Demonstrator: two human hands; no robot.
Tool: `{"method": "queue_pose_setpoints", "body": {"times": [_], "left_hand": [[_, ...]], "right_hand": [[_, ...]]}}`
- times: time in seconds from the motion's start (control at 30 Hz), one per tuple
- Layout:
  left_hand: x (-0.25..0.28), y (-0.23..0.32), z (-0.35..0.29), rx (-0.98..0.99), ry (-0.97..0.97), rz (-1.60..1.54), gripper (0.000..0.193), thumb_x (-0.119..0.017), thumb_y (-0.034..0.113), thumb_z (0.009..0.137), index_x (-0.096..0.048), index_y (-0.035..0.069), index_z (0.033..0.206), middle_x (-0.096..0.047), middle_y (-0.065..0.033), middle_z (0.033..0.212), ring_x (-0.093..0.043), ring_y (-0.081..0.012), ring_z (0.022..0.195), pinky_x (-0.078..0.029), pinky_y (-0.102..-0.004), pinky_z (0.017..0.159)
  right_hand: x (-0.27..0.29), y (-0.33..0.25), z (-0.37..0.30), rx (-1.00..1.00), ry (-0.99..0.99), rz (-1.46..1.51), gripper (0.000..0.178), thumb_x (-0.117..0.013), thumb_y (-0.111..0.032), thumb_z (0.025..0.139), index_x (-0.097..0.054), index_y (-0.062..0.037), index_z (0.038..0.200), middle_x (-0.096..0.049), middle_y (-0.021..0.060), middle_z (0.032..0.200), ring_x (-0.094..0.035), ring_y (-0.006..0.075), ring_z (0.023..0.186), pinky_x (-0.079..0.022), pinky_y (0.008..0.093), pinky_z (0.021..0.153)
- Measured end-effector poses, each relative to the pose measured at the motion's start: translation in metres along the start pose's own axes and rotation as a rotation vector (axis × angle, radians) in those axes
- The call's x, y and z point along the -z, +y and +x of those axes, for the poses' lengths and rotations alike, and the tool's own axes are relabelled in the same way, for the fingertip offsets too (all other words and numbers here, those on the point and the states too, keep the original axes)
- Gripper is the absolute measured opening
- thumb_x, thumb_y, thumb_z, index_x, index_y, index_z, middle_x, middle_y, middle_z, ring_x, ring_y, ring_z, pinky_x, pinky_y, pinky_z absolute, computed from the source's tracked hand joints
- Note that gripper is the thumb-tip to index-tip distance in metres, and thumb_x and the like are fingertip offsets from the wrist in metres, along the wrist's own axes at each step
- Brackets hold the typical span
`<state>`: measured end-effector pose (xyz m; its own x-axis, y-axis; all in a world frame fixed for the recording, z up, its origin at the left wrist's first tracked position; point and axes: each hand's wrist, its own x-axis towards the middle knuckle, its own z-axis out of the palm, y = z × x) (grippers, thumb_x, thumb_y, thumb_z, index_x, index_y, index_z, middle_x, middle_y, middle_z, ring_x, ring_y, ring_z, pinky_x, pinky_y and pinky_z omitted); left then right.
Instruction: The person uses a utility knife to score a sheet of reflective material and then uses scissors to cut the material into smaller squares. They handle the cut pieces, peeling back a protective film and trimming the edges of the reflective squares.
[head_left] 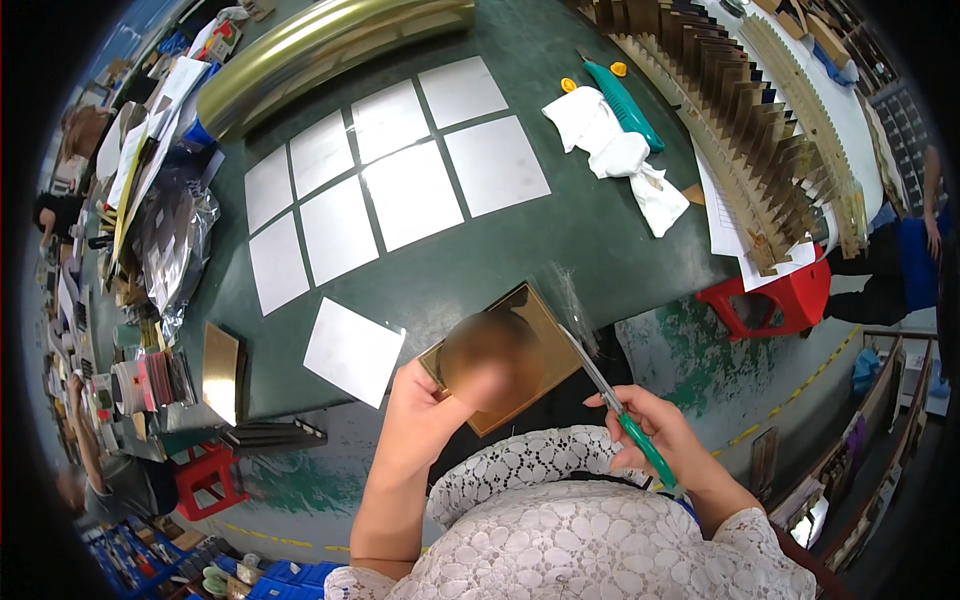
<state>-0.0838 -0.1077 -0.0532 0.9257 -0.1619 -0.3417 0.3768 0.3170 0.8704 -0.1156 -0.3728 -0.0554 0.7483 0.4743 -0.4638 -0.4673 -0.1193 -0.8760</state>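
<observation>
My left hand (412,425) is closed on a gold, mirror-like rectangular plate (548,350) held tilted over the table's near edge. A blurred patch hides part of its middle. In my right hand (660,425) are green-handled scissors (638,443), seen nearly edge-on, their silver blades along the plate's right edge. Thin clear film (573,300) sticks out beside the plate's upper right corner. A white square sheet (352,350) lies left of my left hand. Beyond it, several white sheets (410,195) are laid in two rows on the green table (500,255).
A large gold film roll (335,60) lies at the back. At right are a teal cutter (622,100), crumpled white cloth (618,155) and slotted racks of plates (735,130). Crinkled clear plastic (175,245) and a gold block (221,373) sit at left. Red stools (768,300) stand below.
</observation>
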Motion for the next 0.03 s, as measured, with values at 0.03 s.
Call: {"method": "queue_pose_setpoints", "body": {"times": [0.03], "left_hand": [[-0.0003, -0.0006, 0.0008, 0.008, -0.007, 0.000, 0.026, -0.065, 0.002, 0.087, -0.062, -0.002, 0.112, -0.067, -0.0053, 0.105, -0.061, -0.0102, 0.094, -0.049, -0.0250, 0.083]], "right_hand": [[0.0002, -0.0015, 0.0008, -0.018, -0.005, 0.026, 0.072, -0.083, -0.031, 0.070, -0.049, -0.0037, 0.127, -0.049, -0.0018, 0.085, -0.042, 0.0036, 0.069, -0.035, 0.0172, 0.061]]}}
